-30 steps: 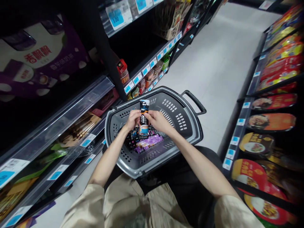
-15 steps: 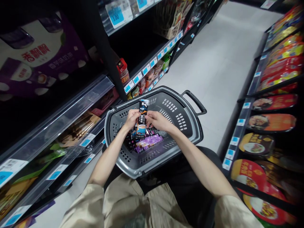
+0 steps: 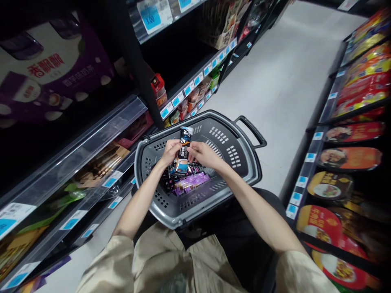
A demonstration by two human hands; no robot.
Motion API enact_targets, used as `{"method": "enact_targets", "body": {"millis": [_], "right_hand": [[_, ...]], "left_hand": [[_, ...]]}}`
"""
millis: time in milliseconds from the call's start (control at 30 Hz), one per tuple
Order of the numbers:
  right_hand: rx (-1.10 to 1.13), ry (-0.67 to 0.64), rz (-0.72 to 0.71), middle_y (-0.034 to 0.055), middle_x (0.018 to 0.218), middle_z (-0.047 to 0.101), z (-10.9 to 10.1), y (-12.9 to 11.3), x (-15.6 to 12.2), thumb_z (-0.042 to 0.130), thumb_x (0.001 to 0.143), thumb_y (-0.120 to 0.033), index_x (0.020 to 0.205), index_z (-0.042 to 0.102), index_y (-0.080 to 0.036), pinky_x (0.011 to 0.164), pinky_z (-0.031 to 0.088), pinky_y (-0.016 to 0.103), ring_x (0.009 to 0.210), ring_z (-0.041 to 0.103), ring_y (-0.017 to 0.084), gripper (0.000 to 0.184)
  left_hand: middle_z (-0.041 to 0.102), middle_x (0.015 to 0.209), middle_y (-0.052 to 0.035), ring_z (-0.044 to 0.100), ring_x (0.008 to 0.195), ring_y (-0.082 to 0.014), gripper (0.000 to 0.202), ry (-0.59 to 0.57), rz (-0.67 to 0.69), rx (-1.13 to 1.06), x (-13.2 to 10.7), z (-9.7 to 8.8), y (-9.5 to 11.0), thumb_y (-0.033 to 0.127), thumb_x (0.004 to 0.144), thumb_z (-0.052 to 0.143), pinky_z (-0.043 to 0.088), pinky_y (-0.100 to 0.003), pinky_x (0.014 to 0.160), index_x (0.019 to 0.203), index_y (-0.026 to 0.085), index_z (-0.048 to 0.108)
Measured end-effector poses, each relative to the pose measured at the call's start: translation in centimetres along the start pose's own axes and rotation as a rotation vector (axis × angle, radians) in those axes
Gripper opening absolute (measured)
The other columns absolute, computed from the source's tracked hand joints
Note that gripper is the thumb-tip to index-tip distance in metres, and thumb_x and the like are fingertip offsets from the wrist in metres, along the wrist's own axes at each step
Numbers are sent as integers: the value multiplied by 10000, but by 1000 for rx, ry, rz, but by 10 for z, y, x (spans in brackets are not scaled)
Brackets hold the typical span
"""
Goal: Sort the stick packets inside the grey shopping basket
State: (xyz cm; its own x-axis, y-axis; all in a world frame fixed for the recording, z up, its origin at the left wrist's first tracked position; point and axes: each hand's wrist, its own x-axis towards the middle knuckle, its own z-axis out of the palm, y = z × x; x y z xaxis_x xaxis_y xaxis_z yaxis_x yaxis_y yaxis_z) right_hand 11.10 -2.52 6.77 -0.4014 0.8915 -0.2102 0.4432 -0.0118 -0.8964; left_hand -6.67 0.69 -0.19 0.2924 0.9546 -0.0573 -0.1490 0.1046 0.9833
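Sachet (image 3: 182,157), slim, glossy, between hands (image 3: 204,154)

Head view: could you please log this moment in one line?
Left hand: holding black packet; right hand: at packet's edge; basket: purple packets inside

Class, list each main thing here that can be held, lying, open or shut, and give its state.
Left hand: closed on the packet's left edge
Right hand: fingers bent at the packet's right edge, grip unclear
Black packet: held up over the basket; sealed or torn, cannot tell
Purple packets: lying in the basket
Basket: open-topped, partly filled
Basket handle: sticking out past the rim
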Motion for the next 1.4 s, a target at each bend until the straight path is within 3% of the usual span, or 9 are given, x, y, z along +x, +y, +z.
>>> {"method": "enact_targets", "body": {"millis": [200, 433, 633, 767, 900, 1033, 1133, 1233, 1400], "right_hand": [[-104, 37, -42, -22, 587, 649, -2, -1, -2, 524, 1008, -281, 715, 532, -204, 617, 398, 244, 535, 554, 118, 303], [22, 50, -20, 0, 618, 674, 4, 3, 0, 493, 1022, -282, 742, 516, -209, 624, 454, 250, 568, 633, 135, 290], [65, 61, 16, 13, 675, 712, 5, 0, -1, 480, 1034, -259, 775, 505, -215, 629, 483, 245, 584, 665, 137, 264], [-191, 215, 2, 24, 673, 698, 5, -4, -3, 516, 1038, -286, 733, 545, -212, 652, 428, 269, 607, 641, 160, 315], [-507, 290, 19, 43, 726, 698, 9, -5, -5, 523, 1054, -296, 818, 599, -209, 671, 372, 299, 674, 646, 207, 262], [-527, 283, -51, 78, 933, 738, 12, -1, -4, 471, 1080, -268, 965, 631, -202, 754, 414, 302, 852, 684, 232, 208], [-511, 318, -86, 97, 1023, 727, 8, 2, -2, 512, 1049, -219, 991, 632, -194, 802, 442, 301, 922, 678, 231, 136], [-509, 353, 7, 91, 1002, 740, 2, 0, -2, 579, 1016, -232, 1014, 636, -196, 791, 454, 305, 891, 689, 231, 67], [-678, 300, 244, 150, 983, 769, -4, -7, -4, 541, 1053, -428, 1012, 666, -190, 767, 470, 351, 922, 730, 309, 272]], "left_hand": [[325, 478, 45, 254, 426, -69, 522, 27, -43, -67, 0, 1, 1, 604, 634, 759, 161, -255, 435, 515, 192, 463], [375, 533, 31, 329, 474, -82, 516, 24, -45, -146, -2, 11, 18, 587, 615, 785, 261, -249, 457, 534, 184, 473], [404, 555, 38, 360, 497, -87, 519, 20, -61, -129, -1, 10, 17, 600, 659, 786, 283, -248, 475, 581, 182, 490], [393, 570, 58, 348, 522, -78, 502, 71, -41, -4, 4, 8, 13, 559, 719, 800, 274, -230, 498, 623, 182, 482], [514, 638, 59, 431, 557, -93, 490, 44, -85, 42, 5, 9, 8, 600, 708, 829, 317, -214, 492, 857, 181, 621], [678, 843, -19, 609, 777, -157, 573, -17, -57, 46, 3, 12, 4, 717, 775, 741, 491, -246, 638, 892, 158, 694], [668, 785, -21, 612, 791, -166, 621, -25, -26, 91, 2, 14, 1, 771, 796, 688, 530, -265, 706, 767, 152, 669], [649, 698, -4, 613, 679, -159, 651, -44, -84, 49, 2, 18, 0, 804, 725, 728, 559, -284, 643, 760, 158, 656], [639, 647, 17, 624, 556, -138, 602, -139, -173, -50, 1, 23, 0, 745, 721, 780, 595, -296, 589, 799, 161, 655]]}}
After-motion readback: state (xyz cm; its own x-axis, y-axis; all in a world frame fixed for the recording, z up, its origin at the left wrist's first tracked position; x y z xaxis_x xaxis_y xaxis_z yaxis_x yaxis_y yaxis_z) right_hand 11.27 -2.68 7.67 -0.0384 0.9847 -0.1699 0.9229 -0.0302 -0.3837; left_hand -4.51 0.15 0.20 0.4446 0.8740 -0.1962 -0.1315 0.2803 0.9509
